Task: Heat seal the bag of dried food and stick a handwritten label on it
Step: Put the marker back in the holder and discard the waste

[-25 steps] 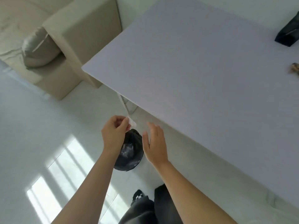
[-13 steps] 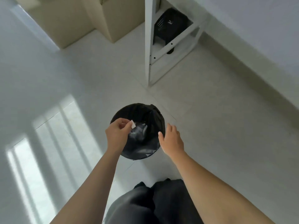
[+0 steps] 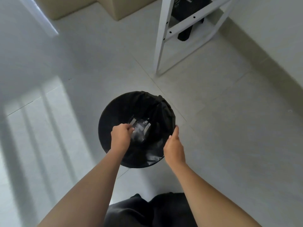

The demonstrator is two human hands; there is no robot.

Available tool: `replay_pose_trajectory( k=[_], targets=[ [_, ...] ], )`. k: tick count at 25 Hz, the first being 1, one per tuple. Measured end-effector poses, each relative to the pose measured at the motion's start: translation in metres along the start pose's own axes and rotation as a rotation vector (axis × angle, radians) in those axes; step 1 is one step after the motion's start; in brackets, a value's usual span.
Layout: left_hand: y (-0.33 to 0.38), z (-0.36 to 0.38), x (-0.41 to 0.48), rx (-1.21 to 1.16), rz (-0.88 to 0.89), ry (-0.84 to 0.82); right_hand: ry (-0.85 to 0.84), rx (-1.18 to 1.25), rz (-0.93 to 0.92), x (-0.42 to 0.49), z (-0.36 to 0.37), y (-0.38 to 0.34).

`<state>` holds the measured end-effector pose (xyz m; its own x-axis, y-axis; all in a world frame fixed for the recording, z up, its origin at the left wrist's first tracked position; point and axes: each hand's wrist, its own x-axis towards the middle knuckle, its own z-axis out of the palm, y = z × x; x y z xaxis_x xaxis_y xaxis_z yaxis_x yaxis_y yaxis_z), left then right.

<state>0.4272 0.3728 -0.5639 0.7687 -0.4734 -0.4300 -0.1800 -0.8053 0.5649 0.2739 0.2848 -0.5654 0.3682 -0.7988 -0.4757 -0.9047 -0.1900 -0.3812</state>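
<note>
I look down at the floor, where a round bin with a black liner [image 3: 114, 112] stands in front of my legs. My left hand [image 3: 120, 136] hovers over the bin's opening, fingers curled, pinching a small white paper scrap [image 3: 132, 121] that sticks out past the fingertips. My right hand [image 3: 174, 148] is by the bin's right rim, fingers loosely apart and holding nothing. Crumpled clear plastic [image 3: 139, 130] lies inside the bin. The bag of dried food and the label are out of view.
A white table leg frame [image 3: 161, 38] stands on the pale tiled floor beyond the bin, with a black object [image 3: 185, 34] behind it. A beige sofa base [image 3: 118, 9] sits at the top. Sunlight patches lie on the floor at left.
My view has dropped from the tabletop to the floor and closed in on the bin. Both hands have moved over it, the left still pinching the white scrap.
</note>
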Motion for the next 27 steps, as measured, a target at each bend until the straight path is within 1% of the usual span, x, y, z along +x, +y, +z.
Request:
replay_pose_trajectory(
  k=[4,7,10,12,14,16,18,20,23,25,27],
  targets=[
    [0.004,-0.003,0.003,-0.019,-0.038,0.073,-0.003,-0.145,-0.055,0.012,-0.004,-0.005],
    [0.005,-0.023,-0.023,0.030,-0.014,0.043,-0.051,-0.149,-0.100,-0.017,-0.017,-0.024],
    [0.043,-0.072,-0.068,0.023,0.008,0.065,-0.095,-0.106,-0.125,-0.063,-0.065,-0.063],
    [0.094,-0.126,-0.098,-0.017,0.054,0.118,-0.083,-0.034,-0.167,-0.095,-0.129,-0.100],
    [0.156,-0.185,-0.134,-0.059,0.134,0.166,0.005,0.023,-0.215,-0.130,-0.207,-0.132],
    [0.216,-0.240,-0.174,-0.106,0.222,0.182,0.117,0.017,-0.249,-0.166,-0.282,-0.155],
    [0.272,-0.287,-0.209,-0.110,0.327,0.161,0.225,0.011,-0.241,-0.199,-0.351,-0.175],
    [0.327,-0.317,-0.229,-0.110,0.436,0.108,0.357,0.039,-0.207,-0.219,-0.411,-0.184],
    [0.407,-0.328,-0.247,-0.081,0.659,0.085,0.540,0.060,-0.125,-0.233,-0.493,-0.169],
    [0.460,-0.314,-0.270,-0.062,0.846,0.041,0.662,0.066,-0.022,-0.247,-0.543,-0.133],
    [0.511,-0.289,-0.302,-0.073,0.992,-0.034,0.789,0.086,0.101,-0.266,-0.587,-0.084]
  ],
)
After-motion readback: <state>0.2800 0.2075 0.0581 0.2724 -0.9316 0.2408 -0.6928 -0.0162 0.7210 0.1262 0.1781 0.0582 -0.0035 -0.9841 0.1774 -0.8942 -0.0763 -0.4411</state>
